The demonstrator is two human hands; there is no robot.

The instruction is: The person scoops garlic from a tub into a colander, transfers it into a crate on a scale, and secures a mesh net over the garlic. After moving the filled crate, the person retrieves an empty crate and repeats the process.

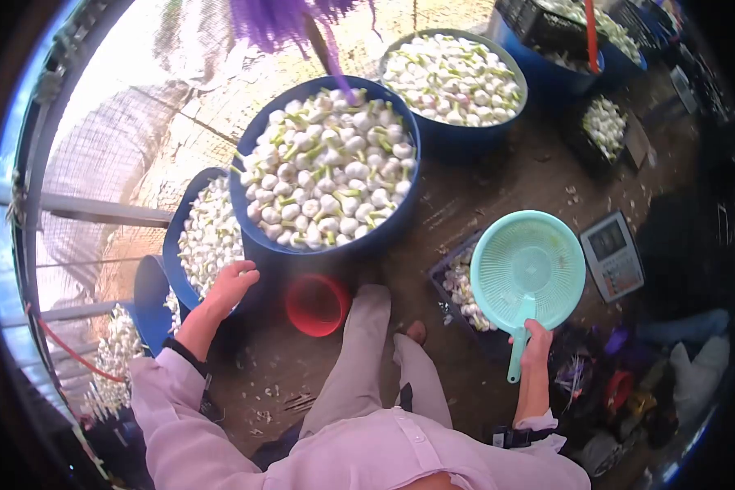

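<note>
My left hand (pixel 230 282) rests on the rim of a blue tub (pixel 171 245) full of white garlic bulbs, fingers curled over the edge. My right hand (pixel 536 339) grips the handle of a turquoise plastic strainer scoop (pixel 527 265), held empty above a dark crate of garlic (pixel 457 286). In front of me stands a larger blue tub (pixel 408 188) heaped with garlic bulbs with green stems. My leg and bare foot (pixel 415 331) stretch forward between my hands.
A small red bowl (pixel 317 305) sits on the dirt floor by my knee. Another garlic tub (pixel 454 77) and black crates (pixel 563 24) stand farther back. A digital scale (pixel 612 255) lies right of the scoop. Purple netting (pixel 282 20) hangs overhead. Cloths and bags (pixel 653 384) clutter the right.
</note>
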